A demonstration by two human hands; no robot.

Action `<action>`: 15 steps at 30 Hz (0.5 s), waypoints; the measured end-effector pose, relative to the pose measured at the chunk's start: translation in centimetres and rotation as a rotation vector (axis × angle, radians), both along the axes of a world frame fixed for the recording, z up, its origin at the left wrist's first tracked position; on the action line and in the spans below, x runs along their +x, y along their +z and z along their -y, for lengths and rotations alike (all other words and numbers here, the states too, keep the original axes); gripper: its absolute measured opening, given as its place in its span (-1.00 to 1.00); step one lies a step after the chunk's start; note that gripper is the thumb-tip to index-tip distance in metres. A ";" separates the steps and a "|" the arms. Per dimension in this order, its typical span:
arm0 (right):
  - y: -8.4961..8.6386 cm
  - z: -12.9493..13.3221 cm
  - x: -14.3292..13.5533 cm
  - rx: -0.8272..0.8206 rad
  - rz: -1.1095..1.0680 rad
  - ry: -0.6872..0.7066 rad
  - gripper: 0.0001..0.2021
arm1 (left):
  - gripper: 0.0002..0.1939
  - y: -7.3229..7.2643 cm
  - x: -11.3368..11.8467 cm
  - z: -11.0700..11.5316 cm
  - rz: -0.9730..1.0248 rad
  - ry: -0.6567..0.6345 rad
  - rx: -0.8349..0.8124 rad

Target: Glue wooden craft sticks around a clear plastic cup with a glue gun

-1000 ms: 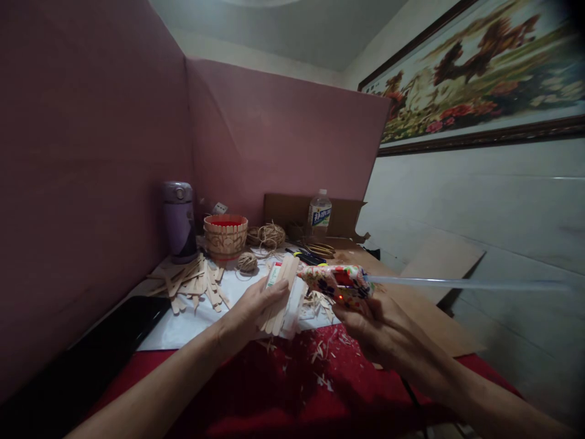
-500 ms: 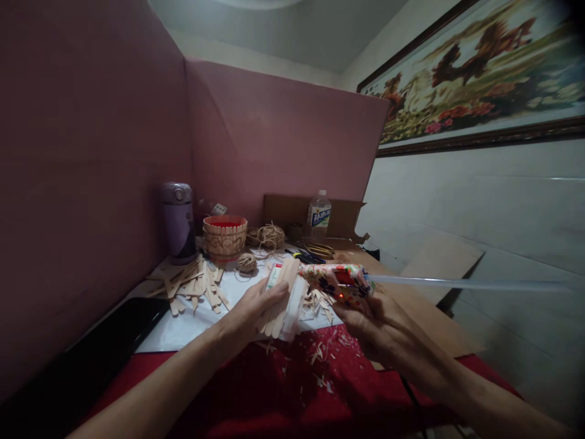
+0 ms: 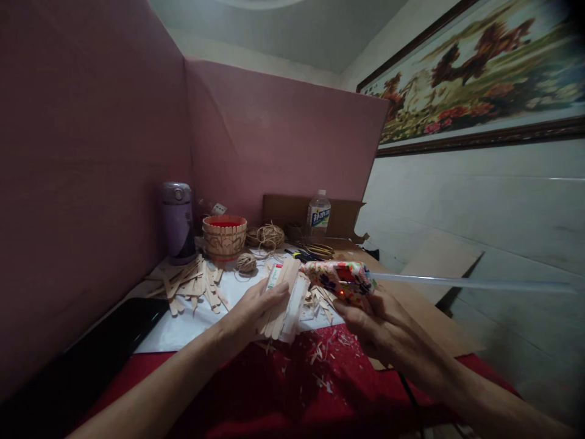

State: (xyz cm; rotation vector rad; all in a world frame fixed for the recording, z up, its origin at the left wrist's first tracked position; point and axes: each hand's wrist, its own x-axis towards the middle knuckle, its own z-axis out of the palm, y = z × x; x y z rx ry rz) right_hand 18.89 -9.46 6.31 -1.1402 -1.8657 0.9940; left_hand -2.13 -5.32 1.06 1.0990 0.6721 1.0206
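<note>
My left hand (image 3: 256, 308) is closed around a clear plastic container (image 3: 295, 314) with flat wooden craft sticks (image 3: 282, 299) lying side by side along it. A printed label with a red patch shows at its upper left. In my right hand (image 3: 377, 323) is a flower-patterned hot glue gun (image 3: 336, 277), its small red light lit. A long translucent glue stick (image 3: 470, 282) juts out of its back to the right. The gun's nose points left, close by the upper right side of the container; whether they touch I cannot tell.
Loose craft sticks (image 3: 198, 286) are piled on white paper (image 3: 158, 338). Behind stand a stick-covered basket (image 3: 225, 241), twine balls (image 3: 269, 236), pliers (image 3: 301, 256), a purple flask (image 3: 178, 225) and a bottle (image 3: 319, 214). A black phone-like slab (image 3: 132, 323) lies left; wood scraps litter the red cloth (image 3: 256, 390).
The glue gun in my right hand has shifted slightly right and up, its glue stick with it. My left hand and the container have stayed nearly still.
</note>
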 end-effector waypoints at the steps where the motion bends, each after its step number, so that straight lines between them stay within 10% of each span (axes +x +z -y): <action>1: 0.0 0.0 0.0 0.005 -0.001 -0.009 -0.65 | -0.46 0.0 0.0 0.0 0.003 0.001 -0.008; 15: -1.1 -0.3 0.4 -0.014 -0.029 -0.100 -0.66 | -0.42 -0.1 -0.1 0.2 0.001 0.003 -0.061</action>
